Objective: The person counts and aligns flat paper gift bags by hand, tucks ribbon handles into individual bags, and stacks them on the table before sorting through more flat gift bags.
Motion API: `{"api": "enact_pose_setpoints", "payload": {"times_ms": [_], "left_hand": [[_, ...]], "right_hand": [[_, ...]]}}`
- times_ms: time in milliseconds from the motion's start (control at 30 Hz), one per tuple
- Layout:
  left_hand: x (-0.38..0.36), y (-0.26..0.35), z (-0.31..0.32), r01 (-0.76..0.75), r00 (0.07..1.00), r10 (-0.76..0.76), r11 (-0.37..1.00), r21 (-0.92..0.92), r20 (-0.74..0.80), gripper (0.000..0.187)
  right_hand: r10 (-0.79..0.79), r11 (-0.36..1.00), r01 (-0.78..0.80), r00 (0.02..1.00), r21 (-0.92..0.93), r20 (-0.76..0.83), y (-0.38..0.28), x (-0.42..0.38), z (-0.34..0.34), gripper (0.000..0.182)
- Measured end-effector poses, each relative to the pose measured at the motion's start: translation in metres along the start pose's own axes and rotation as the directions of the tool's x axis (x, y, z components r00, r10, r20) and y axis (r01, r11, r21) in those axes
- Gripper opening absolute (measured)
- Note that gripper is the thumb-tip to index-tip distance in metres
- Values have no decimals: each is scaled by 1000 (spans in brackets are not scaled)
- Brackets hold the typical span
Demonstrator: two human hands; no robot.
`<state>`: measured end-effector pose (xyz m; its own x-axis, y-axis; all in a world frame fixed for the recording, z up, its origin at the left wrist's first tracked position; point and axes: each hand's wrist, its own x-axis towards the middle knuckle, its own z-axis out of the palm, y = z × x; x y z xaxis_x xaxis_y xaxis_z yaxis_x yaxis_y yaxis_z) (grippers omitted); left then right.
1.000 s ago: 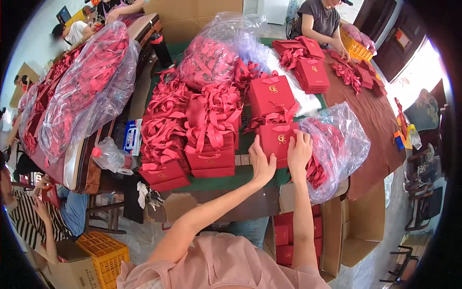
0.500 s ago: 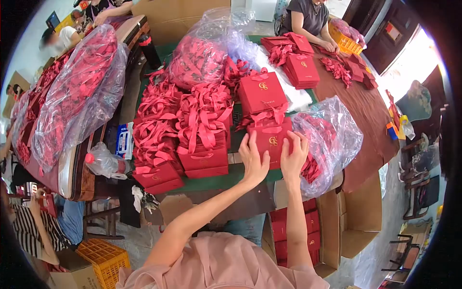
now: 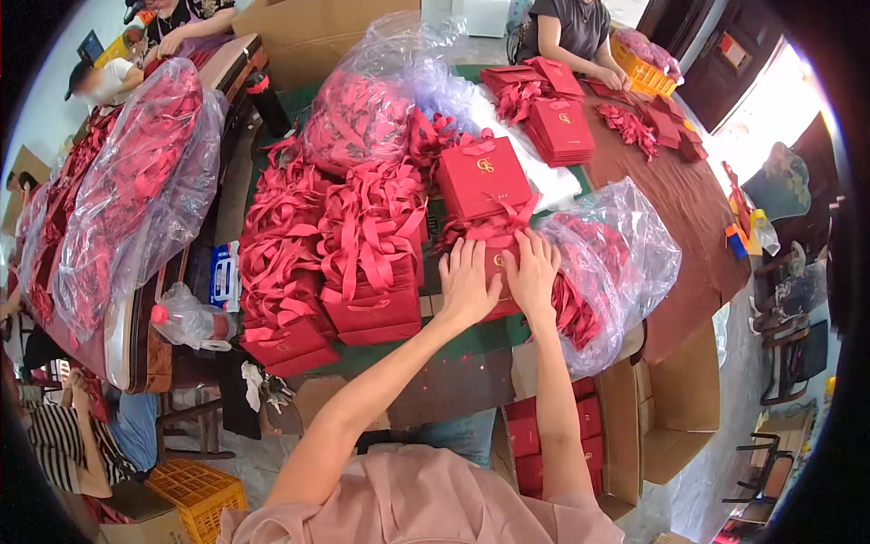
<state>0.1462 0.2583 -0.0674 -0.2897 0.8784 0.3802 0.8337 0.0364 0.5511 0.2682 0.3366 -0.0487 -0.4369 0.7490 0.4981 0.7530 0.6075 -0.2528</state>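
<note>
A red paper gift bag [image 3: 494,258] with a gold emblem lies in front of me, mostly covered by my hands. My left hand [image 3: 468,279] rests flat on its left part, fingers extended. On its right side lies my right hand [image 3: 533,275], fingers also stretched out over the bag. Just beyond, a taller stack of red gift bags [image 3: 485,177] shows the same emblem, with ribbon handles between it and my hands. Left of my hands stand rows of ribbon-handled bags [image 3: 372,299]. A clear plastic sack [image 3: 625,263] of red bags sits against the right side.
An open cardboard box [image 3: 621,435] below the table edge holds red bags. Another filled plastic sack [image 3: 358,118] stands at the back. A plastic bottle [image 3: 186,317] lies at the left, near a black flask [image 3: 269,102]. Co-workers sit around the tables.
Both hands have slid forward, away from me, over the gift bag and now cover more of it. The camera view has shifted slightly.
</note>
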Motion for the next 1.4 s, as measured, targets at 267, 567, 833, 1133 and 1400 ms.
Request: {"api": "enact_pose_setpoints", "payload": {"times_ms": [267,567,833,1133,1400], "left_hand": [[3,1,-3,4,1000,-3,1000,-8,29,73],[9,18,-34,-41,999,41,999,-24,-24,72],[-15,-13,-117,-171,977,170,985,3,-129,57],[-50,-71,-209,34,995,-52,981,190,90,114],[-53,-100,-203,109,969,-134,986,130,208,118]], "right_hand": [[74,996,-74,997,59,4,2,-4,10,40],[134,957,-66,964,284,-230,-27,-1,-41,37],[264,695,-123,960,708,-92,-126,-64,-74,23],[34,626,-336,914,704,405,-149,-69,27,114],[31,561,-429,865,708,500,-143,-49,54,131]]}}
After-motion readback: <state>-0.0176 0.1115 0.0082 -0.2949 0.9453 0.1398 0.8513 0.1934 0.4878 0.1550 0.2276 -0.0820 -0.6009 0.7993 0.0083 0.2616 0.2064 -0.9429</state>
